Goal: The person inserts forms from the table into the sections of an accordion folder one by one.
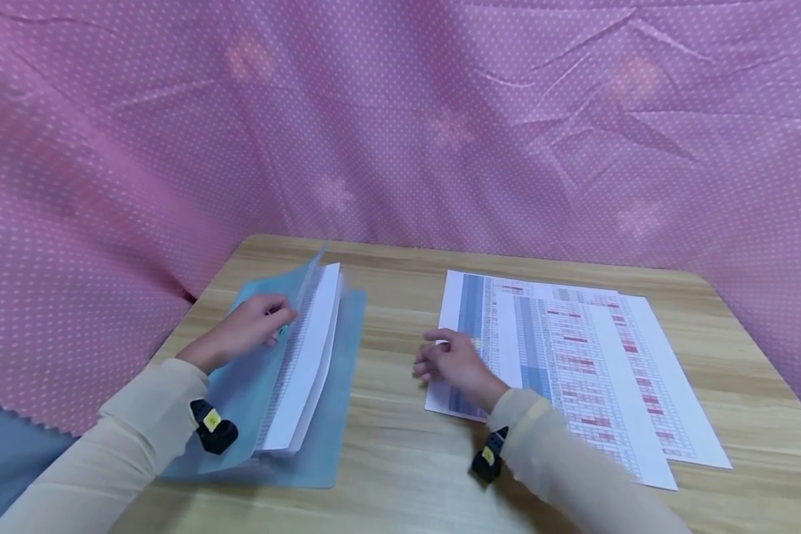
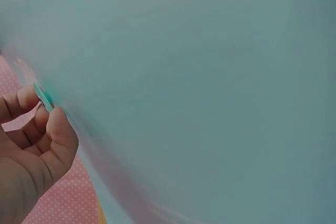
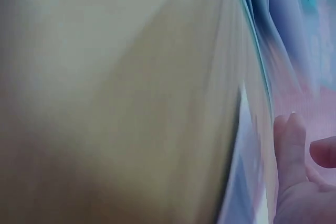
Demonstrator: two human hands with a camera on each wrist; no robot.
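Observation:
A translucent blue folder (image 1: 320,423) lies on the left of the wooden table (image 1: 400,460). My left hand (image 1: 263,322) pinches the edge of its front cover (image 2: 210,77) and holds it lifted. A stack of white printed sheets (image 1: 307,356) stands partly raised inside it. In the left wrist view my thumb and a finger (image 2: 58,129) squeeze the cover edge by a small teal snap (image 2: 44,97). My right hand (image 1: 434,357) hovers with loosely curled fingers over the left edge of several printed spreadsheets (image 1: 574,356) and holds nothing. The right wrist view is blurred, showing only fingers (image 3: 291,150).
Pink dotted cloth (image 1: 400,111) hangs behind and on both sides of the table. Bare wood lies between the folder and the spreadsheets and along the near edge. The spreadsheets overlap and reach toward the table's right side.

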